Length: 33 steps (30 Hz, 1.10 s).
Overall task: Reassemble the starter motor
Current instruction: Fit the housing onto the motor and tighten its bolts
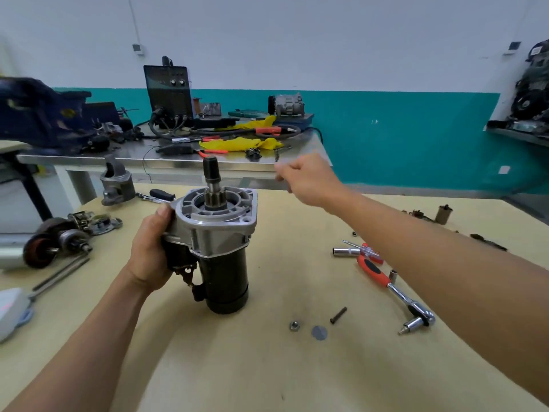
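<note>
The starter motor (221, 248) stands upright on the yellow table (267, 367), black body down, silver drive housing and pinion shaft up. My left hand (150, 251) grips its left side around the solenoid, thumb on the housing flange. My right hand (303, 178) hovers in the air beyond and to the right of the motor, blurred, fingers curled; I cannot tell whether it holds anything. A black bolt (338, 315), a nut (294, 325) and a grey round cap (319, 333) lie on the table right of the motor.
A red-handled ratchet (395, 289), a socket extension (346, 251) and a small screwdriver lie at the right. An aluminium nose housing (117, 182), an armature (53, 245) and other parts sit at the left. A cluttered steel bench (178, 156) stands behind.
</note>
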Each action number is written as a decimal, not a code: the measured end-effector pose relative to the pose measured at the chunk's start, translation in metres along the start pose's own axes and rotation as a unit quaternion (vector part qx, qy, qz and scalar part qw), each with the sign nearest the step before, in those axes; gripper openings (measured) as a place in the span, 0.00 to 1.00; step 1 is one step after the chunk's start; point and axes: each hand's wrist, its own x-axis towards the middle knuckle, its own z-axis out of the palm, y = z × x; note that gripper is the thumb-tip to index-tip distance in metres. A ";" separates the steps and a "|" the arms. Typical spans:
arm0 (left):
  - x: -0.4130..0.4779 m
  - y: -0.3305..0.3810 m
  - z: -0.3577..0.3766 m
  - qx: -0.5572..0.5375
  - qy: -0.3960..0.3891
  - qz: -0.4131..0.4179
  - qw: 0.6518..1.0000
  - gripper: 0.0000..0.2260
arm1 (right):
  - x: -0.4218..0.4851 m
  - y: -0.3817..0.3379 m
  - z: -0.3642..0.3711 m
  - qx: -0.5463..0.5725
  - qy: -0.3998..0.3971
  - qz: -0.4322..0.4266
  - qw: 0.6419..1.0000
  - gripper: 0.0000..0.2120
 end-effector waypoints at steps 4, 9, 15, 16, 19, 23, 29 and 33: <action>0.001 0.003 -0.019 -0.003 0.036 -0.035 0.999 0.30 | 0.031 0.037 0.059 -0.080 -0.070 0.013 0.994 0.15; 0.002 0.010 -0.034 -0.010 0.051 -0.045 0.998 0.31 | 0.055 0.043 0.114 -0.147 -0.156 -0.033 0.976 0.07; 0.003 0.010 -0.033 -0.024 0.033 -0.040 0.998 0.34 | 0.064 0.012 0.142 -0.247 -0.275 -0.082 0.926 0.15; 0.004 0.010 -0.031 -0.022 0.034 -0.035 0.999 0.34 | 0.063 0.009 0.144 -0.278 -0.286 -0.087 0.913 0.16; 0.004 0.010 -0.027 -0.022 0.034 -0.027 0.999 0.33 | 0.061 0.004 0.145 -0.305 -0.303 -0.083 0.899 0.16; 0.003 0.003 -0.025 -0.042 0.036 -0.042 0.998 0.26 | 0.054 0.002 0.111 -0.232 -0.281 -0.054 0.930 0.05; 0.008 -0.003 -0.008 -0.052 -0.025 -0.063 0.996 0.31 | 0.018 -0.020 -0.001 0.053 -0.241 -0.054 0.968 0.07; 0.005 -0.005 0.011 -0.074 -0.068 -0.069 0.993 0.33 | -0.006 -0.052 -0.055 0.027 -0.254 -0.138 0.957 0.05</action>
